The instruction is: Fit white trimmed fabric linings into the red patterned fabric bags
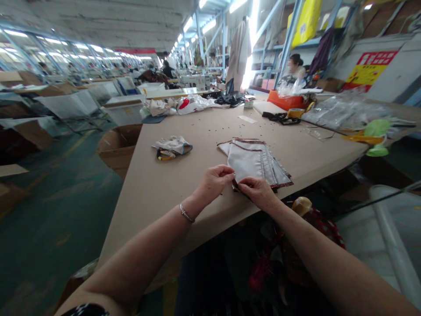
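Note:
A stack of white fabric pieces point(247, 161) with dark brown trimmed edges lies fanned out near the front edge of the table. At the stack's near corner, my left hand point(217, 179) pinches a bit of the dark brown trim point(235, 184) between thumb and fingertips. Close beside it on the right, my right hand point(258, 189) is closed on the same trim, fingers bent. The fingertips of both hands nearly meet. How the trim joins the white piece under my fingers is hard to make out.
Left on the table point(177, 184) lies a whitish glove-like cloth bundle point(174, 144). A cardboard box point(119, 147) stands against the left edge. Clear plastic bags point(345, 112), an orange bin point(285, 100) and a yellow tape roll point(295, 113) sit right. A person point(294, 70) is behind.

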`<state>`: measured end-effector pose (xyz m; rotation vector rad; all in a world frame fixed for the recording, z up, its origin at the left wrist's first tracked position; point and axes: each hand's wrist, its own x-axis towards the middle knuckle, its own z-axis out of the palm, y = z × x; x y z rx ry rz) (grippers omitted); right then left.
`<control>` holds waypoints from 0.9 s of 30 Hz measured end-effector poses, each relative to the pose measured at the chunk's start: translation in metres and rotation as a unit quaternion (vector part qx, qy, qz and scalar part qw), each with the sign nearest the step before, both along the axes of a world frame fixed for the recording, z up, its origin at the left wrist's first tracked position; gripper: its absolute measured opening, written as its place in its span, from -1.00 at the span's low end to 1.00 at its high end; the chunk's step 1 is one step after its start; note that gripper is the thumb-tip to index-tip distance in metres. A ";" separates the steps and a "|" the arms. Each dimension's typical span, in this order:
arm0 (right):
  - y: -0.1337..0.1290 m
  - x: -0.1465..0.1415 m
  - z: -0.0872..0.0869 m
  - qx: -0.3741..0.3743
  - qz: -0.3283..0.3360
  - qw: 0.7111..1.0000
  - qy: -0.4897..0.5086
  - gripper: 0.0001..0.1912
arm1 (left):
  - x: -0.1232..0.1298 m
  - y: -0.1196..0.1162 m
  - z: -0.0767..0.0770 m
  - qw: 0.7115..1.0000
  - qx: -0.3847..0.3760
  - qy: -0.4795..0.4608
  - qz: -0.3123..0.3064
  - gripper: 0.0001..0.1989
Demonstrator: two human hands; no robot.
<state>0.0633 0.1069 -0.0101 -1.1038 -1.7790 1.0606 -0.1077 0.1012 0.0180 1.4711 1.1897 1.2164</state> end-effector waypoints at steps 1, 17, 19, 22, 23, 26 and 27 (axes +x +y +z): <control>0.001 -0.001 -0.002 -0.001 -0.002 1.000 0.004 -0.68 | -0.001 -0.002 -0.001 1.000 -0.013 -0.022 -0.001 -0.84; 0.002 -0.013 0.004 -0.010 0.002 1.000 0.018 -0.65 | 0.002 -0.010 -0.006 0.986 -0.079 -0.148 -0.007 -0.81; 0.001 -0.015 0.005 -0.012 -0.005 1.000 0.004 -0.64 | 0.002 -0.010 -0.005 0.987 -0.078 -0.143 -0.005 -0.81; 0.001 -0.018 0.006 -0.005 -0.003 1.000 -0.016 -0.64 | 0.001 -0.011 -0.005 0.988 -0.075 -0.138 -0.003 -0.82; 0.002 -0.018 0.007 -0.004 0.000 1.000 -0.018 -0.64 | 0.001 -0.011 -0.005 0.988 -0.073 -0.133 -0.002 -0.82; 0.003 -0.019 0.007 -0.022 0.014 1.000 0.000 -0.66 | 0.000 -0.012 -0.005 0.992 -0.062 -0.112 0.000 -0.82; 0.004 -0.019 0.007 -0.030 0.017 0.999 0.009 -0.66 | 0.000 -0.012 -0.005 0.993 -0.056 -0.104 0.001 -0.82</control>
